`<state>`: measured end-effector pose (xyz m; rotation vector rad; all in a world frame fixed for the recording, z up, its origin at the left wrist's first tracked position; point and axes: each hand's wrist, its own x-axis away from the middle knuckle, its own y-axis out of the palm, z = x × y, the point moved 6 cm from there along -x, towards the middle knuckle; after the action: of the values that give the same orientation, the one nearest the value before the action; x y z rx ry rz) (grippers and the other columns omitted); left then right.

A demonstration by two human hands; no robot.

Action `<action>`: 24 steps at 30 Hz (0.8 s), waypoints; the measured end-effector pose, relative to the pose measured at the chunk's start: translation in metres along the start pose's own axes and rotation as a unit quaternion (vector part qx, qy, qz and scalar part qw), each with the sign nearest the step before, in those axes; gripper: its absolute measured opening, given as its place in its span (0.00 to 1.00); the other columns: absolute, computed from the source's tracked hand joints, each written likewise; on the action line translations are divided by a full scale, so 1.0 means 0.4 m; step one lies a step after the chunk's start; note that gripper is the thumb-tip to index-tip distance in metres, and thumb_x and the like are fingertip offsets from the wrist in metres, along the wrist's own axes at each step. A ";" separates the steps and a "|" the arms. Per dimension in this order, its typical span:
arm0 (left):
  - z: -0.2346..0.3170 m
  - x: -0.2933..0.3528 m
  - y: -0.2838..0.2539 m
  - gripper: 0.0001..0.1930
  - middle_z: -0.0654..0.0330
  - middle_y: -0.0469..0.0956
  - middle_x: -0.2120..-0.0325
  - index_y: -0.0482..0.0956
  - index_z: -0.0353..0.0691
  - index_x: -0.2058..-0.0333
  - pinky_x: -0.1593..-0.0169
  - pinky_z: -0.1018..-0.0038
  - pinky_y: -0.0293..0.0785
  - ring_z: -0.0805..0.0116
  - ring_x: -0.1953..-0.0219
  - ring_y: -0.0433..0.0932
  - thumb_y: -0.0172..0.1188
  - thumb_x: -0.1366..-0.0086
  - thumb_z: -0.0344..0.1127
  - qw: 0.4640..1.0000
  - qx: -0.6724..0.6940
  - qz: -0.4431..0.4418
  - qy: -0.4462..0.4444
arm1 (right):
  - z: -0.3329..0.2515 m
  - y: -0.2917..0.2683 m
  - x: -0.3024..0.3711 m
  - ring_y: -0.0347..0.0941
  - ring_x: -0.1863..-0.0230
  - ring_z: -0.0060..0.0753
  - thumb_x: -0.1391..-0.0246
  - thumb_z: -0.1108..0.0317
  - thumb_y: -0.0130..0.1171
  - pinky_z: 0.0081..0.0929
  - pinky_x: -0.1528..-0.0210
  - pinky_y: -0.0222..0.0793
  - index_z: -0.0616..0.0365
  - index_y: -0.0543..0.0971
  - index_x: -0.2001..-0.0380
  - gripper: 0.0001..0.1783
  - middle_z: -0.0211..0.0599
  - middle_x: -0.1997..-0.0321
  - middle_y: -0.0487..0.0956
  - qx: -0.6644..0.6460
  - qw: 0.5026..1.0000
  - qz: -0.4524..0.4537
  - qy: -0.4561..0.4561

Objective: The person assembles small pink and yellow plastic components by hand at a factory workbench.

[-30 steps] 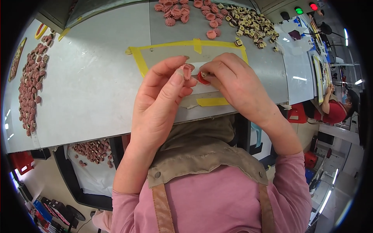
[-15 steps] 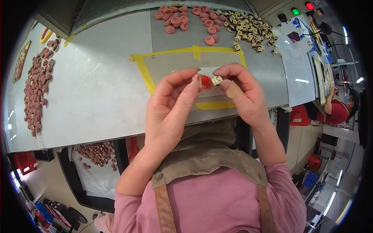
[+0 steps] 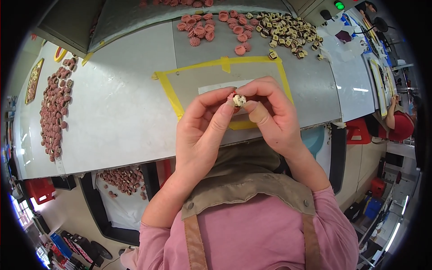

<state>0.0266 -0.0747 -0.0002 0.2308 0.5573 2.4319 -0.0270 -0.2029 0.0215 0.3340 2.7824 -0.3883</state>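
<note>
Cream piece (image 3: 239,100) in fingers (image 3: 264,89), grey worktable (image 3: 310,87), yellow tape (image 3: 226,65), green light (image 3: 339,5)

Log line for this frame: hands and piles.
left hand: pinches pink shell | right hand: pinches cream piece | shell-to-piece fit: unclear | ahead: pink pile, cream pile | far left: reddish pile

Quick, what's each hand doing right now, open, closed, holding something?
Left hand: closed, pinching a small pink piece, mostly hidden.
Right hand: closed, pinching a small cream-and-dark piece.
</note>
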 end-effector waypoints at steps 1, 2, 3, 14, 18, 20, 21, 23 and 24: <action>0.000 0.000 -0.001 0.14 0.57 0.76 0.56 0.71 0.31 0.50 0.47 0.77 0.70 0.72 0.52 0.74 0.53 0.32 0.28 1.000 0.000 0.003 0.007 | -0.002 -0.002 -0.002 0.69 0.57 0.24 0.40 0.73 0.54 0.21 0.53 0.66 0.62 0.72 0.55 0.11 0.32 0.58 0.73 -0.002 1.000 0.002 0.000; -0.001 0.000 -0.002 0.13 0.57 0.75 0.56 0.71 0.31 0.50 0.48 0.77 0.70 0.72 0.53 0.75 0.53 0.32 0.28 1.000 0.000 0.005 0.014 | -0.020 -0.002 -0.004 0.70 0.57 0.25 0.41 0.73 0.55 0.22 0.54 0.66 0.61 0.72 0.55 0.11 0.34 0.58 0.73 0.072 0.996 -0.001 -0.047; -0.013 0.001 -0.005 0.13 0.57 0.75 0.56 0.71 0.31 0.50 0.48 0.77 0.70 0.72 0.53 0.75 0.53 0.32 0.28 1.000 -0.002 0.004 0.014 | -0.036 0.001 -0.003 0.70 0.58 0.27 0.42 0.73 0.56 0.23 0.55 0.66 0.60 0.72 0.55 0.12 0.35 0.58 0.74 0.145 0.985 -0.004 -0.093; -0.006 0.015 0.013 0.20 0.55 0.75 0.57 0.66 0.33 0.43 0.50 0.75 0.72 0.72 0.55 0.75 0.54 0.34 0.25 0.997 -0.048 -0.044 0.031 | -0.023 -0.009 0.032 0.70 0.58 0.34 0.48 0.69 0.63 0.27 0.56 0.67 0.59 0.73 0.56 0.16 0.38 0.55 0.72 0.118 0.989 -0.002 -0.087; -0.028 0.017 0.027 0.26 0.54 0.76 0.59 0.62 0.34 0.41 0.51 0.75 0.74 0.71 0.58 0.77 0.57 0.37 0.24 0.994 -0.083 -0.036 0.062 | -0.003 -0.015 0.048 0.70 0.59 0.36 0.51 0.70 0.65 0.30 0.55 0.68 0.58 0.73 0.57 0.18 0.38 0.57 0.72 0.127 0.985 -0.015 -0.119; -0.040 0.013 0.037 0.26 0.54 0.77 0.60 0.63 0.33 0.42 0.52 0.75 0.74 0.71 0.59 0.77 0.59 0.39 0.24 0.984 -0.141 -0.043 0.103 | 0.013 -0.016 0.052 0.70 0.59 0.37 0.52 0.71 0.65 0.30 0.55 0.68 0.58 0.73 0.59 0.17 0.39 0.58 0.72 0.136 0.984 -0.002 -0.114; -0.037 0.011 0.046 0.26 0.54 0.77 0.61 0.64 0.33 0.43 0.53 0.76 0.75 0.71 0.60 0.78 0.60 0.40 0.24 0.968 -0.196 -0.050 0.146 | 0.020 -0.018 0.051 0.70 0.59 0.38 0.53 0.73 0.65 0.31 0.55 0.68 0.58 0.73 0.60 0.16 0.39 0.59 0.73 0.148 0.983 0.009 -0.110; -0.044 0.001 0.046 0.26 0.55 0.77 0.62 0.65 0.33 0.44 0.54 0.76 0.75 0.72 0.61 0.78 0.61 0.42 0.24 0.970 -0.203 -0.041 0.130 | 0.027 -0.015 0.050 0.70 0.59 0.40 0.53 0.74 0.64 0.31 0.55 0.68 0.58 0.72 0.61 0.16 0.39 0.60 0.73 0.154 0.981 0.023 -0.115; -0.044 -0.003 0.042 0.26 0.55 0.77 0.63 0.66 0.33 0.45 0.55 0.76 0.75 0.72 0.62 0.78 0.63 0.43 0.24 0.971 -0.207 -0.031 0.118 | 0.026 -0.012 0.047 0.70 0.59 0.41 0.54 0.76 0.63 0.31 0.55 0.68 0.58 0.72 0.61 0.15 0.40 0.60 0.73 0.163 0.978 0.036 -0.122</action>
<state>0.0134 -0.0936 -0.0084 -0.2482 0.1421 2.4615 -0.0429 -0.2071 0.0066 0.4295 2.4572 -0.8120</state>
